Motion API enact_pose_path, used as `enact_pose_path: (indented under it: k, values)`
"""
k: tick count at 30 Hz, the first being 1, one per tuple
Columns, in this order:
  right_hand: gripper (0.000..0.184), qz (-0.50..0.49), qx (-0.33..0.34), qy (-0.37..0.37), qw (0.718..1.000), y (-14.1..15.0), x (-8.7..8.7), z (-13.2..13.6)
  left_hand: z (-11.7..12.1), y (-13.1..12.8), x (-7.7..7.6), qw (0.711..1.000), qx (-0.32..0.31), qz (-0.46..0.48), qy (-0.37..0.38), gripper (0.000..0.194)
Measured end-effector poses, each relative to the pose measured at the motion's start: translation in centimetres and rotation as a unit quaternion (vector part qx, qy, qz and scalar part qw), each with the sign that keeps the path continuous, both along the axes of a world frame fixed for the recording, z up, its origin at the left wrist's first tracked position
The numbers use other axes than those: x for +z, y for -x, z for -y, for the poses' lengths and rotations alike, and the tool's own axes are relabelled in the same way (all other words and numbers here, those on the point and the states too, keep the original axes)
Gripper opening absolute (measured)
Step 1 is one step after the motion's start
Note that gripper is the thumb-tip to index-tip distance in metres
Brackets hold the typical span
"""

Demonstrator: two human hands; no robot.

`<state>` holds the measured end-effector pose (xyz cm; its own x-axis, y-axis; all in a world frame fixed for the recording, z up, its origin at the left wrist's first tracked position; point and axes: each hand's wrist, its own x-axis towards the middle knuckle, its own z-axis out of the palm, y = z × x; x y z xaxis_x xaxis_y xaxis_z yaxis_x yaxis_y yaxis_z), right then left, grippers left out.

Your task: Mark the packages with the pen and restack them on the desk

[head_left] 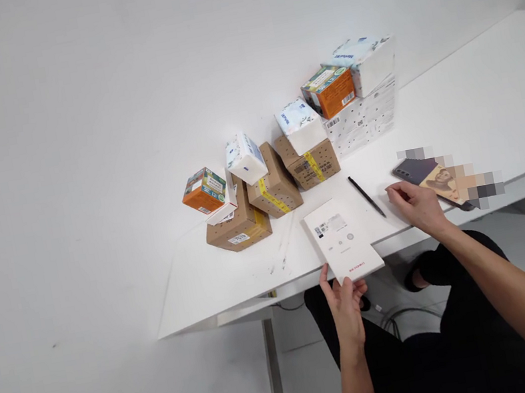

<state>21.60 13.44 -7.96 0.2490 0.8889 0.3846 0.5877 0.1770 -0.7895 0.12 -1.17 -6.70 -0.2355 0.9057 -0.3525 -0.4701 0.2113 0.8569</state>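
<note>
A flat white box (342, 237) with a printed label lies at the near edge of the white table (216, 279). My left hand (345, 304) grips its near end from below the table edge, fingers curled on it. My right hand (416, 204) rests on the table to the right of the box, fingers loosely bent and apart, holding nothing. A black pen (367, 197) lies just left of that hand's fingertips. A dark phone (429, 177) lies right behind the hand.
A row of brown cardboard boxes (274, 187), white tissue packs (245, 157) and orange cartons (204, 191) runs diagonally along the wall, ending in a white printed box (363, 118). Cables (400, 318) lie on the floor under the table.
</note>
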Motion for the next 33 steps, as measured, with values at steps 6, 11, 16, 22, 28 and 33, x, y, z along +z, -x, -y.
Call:
enact_pose_path:
  k: [6, 11, 16, 22, 28, 33]
  values:
    - [0.021, 0.0, 0.001, 0.003, 1.0, 0.1, -0.1, -0.1, -0.1, -0.3, -0.4, 1.0, 0.016, 0.007, 0.0, 0.059]
    - [0.021, 0.002, -0.004, 0.002, 1.0, 0.1, 0.1, 0.0, -0.2, -0.4, -0.5, 0.999, 0.025, -0.021, 0.004, 0.058]
    - [0.02, 0.0, -0.001, -0.002, 1.0, 0.1, 0.1, 0.0, 0.2, 0.6, 1.4, 0.97, 0.096, -0.222, -0.034, 0.06]
    - [0.021, -0.003, -0.001, -0.011, 1.0, 0.2, 0.1, 0.0, 0.7, 1.4, 2.3, 0.857, 0.184, -0.465, -0.125, 0.052]
    - [0.021, 0.0, 0.007, -0.01, 1.0, 0.2, 0.2, 0.1, 0.4, 1.7, -0.4, 0.76, 0.191, -0.594, -0.182, 0.043]
    - [0.02, -0.005, 0.005, -0.009, 1.0, 0.1, 0.3, 0.1, 0.0, 1.2, -0.5, 0.74, 0.174, -0.599, -0.251, 0.041]
